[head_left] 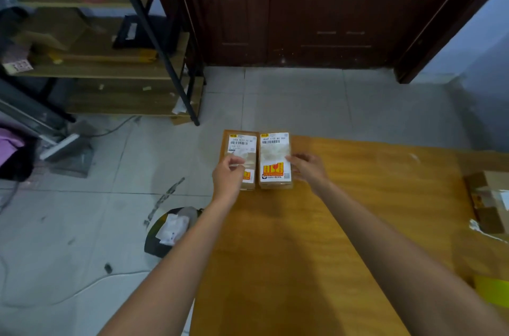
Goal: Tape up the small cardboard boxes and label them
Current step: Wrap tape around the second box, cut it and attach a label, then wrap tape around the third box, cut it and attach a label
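Two small cardboard boxes lie side by side, touching, at the far left corner of the wooden counter (344, 198), each with a white shipping label stuck on top. The left box (239, 142) sits at the counter's edge, and its label (242, 142) shows a barcode near the far end; the right box (275, 160) carries a label (275, 152) with a barcode and an orange-red printed panel near its close end. The left hand (228, 174) rests over the near half of the left box with fingers curled, the thumb and forefinger pinching at the label's surface (whether they grip a loose edge or just press, I cannot tell). The right hand (305, 167) touches the right side of the right box, its fingers loosely bent against the edge. A flattened piece of cardboard (487, 200) lies at the counter's right end. On the tiled floor (303, 104) stand a metal shelf rack (110, 65) and a dark bin (170, 231) holding crumpled paper.
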The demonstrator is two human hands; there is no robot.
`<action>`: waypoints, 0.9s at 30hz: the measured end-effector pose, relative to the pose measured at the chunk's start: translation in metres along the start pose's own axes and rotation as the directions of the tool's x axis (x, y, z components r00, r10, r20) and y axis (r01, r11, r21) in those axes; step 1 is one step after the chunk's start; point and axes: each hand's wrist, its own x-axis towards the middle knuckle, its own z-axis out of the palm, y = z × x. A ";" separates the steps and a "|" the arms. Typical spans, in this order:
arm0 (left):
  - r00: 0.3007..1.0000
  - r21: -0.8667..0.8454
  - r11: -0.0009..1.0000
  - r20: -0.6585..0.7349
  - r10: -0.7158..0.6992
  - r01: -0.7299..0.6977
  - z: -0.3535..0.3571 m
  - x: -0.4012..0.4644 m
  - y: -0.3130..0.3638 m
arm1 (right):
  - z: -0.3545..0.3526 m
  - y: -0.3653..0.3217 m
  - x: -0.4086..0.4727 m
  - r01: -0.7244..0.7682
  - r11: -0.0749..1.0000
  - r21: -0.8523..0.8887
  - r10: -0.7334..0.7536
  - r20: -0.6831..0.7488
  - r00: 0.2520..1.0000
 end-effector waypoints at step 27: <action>0.949 0.002 0.974 0.227 0.220 -0.226 -0.030 -0.068 0.108 | -0.066 -0.044 -0.134 0.262 0.950 -0.167 -0.300 -0.271 0.915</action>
